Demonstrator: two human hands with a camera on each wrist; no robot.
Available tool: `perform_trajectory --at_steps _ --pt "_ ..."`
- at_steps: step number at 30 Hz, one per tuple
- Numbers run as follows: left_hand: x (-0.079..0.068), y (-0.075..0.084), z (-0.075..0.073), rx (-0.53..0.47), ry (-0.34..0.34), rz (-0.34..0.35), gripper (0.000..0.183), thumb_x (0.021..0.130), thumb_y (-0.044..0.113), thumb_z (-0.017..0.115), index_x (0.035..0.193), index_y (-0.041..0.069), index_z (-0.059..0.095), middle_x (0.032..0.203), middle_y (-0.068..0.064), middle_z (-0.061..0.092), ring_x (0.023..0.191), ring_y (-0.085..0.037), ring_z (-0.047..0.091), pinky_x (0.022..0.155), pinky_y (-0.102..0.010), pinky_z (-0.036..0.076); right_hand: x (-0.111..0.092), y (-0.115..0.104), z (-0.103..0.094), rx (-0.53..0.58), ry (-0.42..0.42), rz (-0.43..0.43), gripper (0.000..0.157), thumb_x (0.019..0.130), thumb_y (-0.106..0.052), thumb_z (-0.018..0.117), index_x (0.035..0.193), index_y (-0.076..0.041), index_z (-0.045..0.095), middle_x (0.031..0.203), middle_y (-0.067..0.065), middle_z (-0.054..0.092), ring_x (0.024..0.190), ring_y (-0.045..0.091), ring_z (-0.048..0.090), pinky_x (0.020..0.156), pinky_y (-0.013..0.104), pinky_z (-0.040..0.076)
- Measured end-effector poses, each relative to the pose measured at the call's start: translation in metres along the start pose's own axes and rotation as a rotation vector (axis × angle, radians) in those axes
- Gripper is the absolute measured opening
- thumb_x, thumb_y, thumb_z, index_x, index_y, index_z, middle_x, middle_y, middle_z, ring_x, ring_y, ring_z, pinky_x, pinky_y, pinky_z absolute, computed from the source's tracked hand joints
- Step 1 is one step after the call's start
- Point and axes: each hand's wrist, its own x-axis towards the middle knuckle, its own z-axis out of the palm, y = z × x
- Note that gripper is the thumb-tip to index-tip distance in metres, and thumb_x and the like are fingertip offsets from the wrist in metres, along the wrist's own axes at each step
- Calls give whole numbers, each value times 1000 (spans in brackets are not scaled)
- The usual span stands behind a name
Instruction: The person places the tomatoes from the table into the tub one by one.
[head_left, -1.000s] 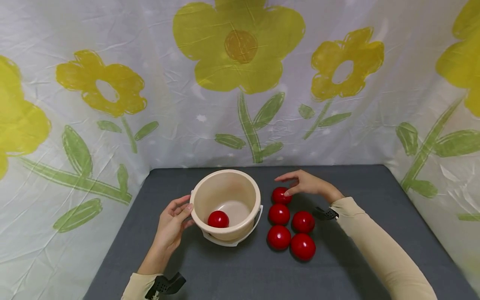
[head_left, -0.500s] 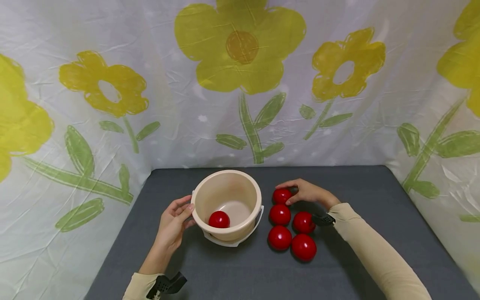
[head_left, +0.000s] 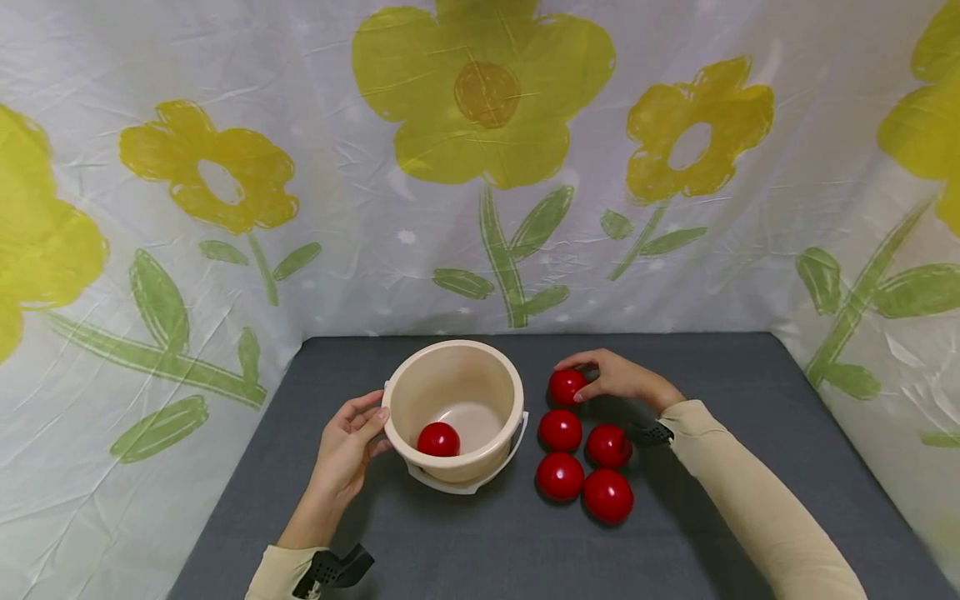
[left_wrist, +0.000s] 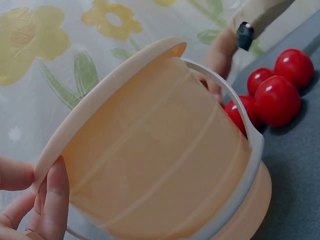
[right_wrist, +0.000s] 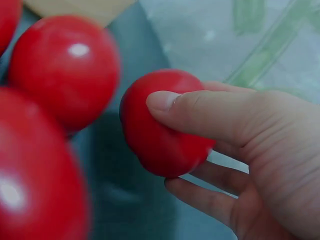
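Observation:
A cream bucket point(head_left: 480, 454) with a white handle point(left_wrist: 252, 125) stands tilted toward me at the centre of the table. My left hand point(head_left: 343, 450) pinches its rim on the left side, thumb against fingers. Inside the bucket lies one red ball point(head_left: 438, 439). To the right, my right hand point(head_left: 618, 379) grips another red ball point(right_wrist: 167, 130) between thumb and fingers, a little apart from the group. Several more red balls point(head_left: 560, 430) sit close together on the table just in front of that hand.
The dark grey table point(head_left: 480, 550) reaches back to a white curtain point(head_left: 360, 275) printed with yellow flowers, which also hangs on both sides. Black wrist cameras point(head_left: 333, 571) are strapped over the beige sleeves point(head_left: 757, 500).
My right hand has come down onto the farthest ball, closed its fingers round it and lifted or shifted it slightly away from the others. The left hand and bucket have stayed put.

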Motion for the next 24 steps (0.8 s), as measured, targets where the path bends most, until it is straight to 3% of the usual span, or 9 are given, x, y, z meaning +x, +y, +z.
perform_trajectory --at_steps 10,14,19,24 --pt "0 1 1 14 0 -4 41 96 2 60 136 4 47 94 9 70 79 -7 68 67 -24 59 2 -48 -40 12 38 -7 58 85 -17 78 139 -11 56 143 14 55 124 35 54 98 46 52" --pt "0 1 1 17 1 -12 41 97 2 59 136 4 46 93 9 70 79 -7 67 67 -24 59 7 -75 -53 36 54 -52 57 85 -14 77 138 -11 56 141 14 56 121 34 55 94 42 56" --pt "0 2 0 6 2 -12 40 96 2 60 135 4 47 92 10 70 80 -8 67 66 -24 58 14 -102 -63 24 35 -111 55 86 -13 76 137 -10 57 140 15 57 119 31 56 91 36 58" --pt "0 2 0 -3 -7 -7 40 96 4 60 134 4 47 91 10 69 80 -8 67 66 -24 59 26 -134 -70 3 1 -136 56 86 -13 77 137 -12 57 140 12 57 119 28 58 94 39 57"
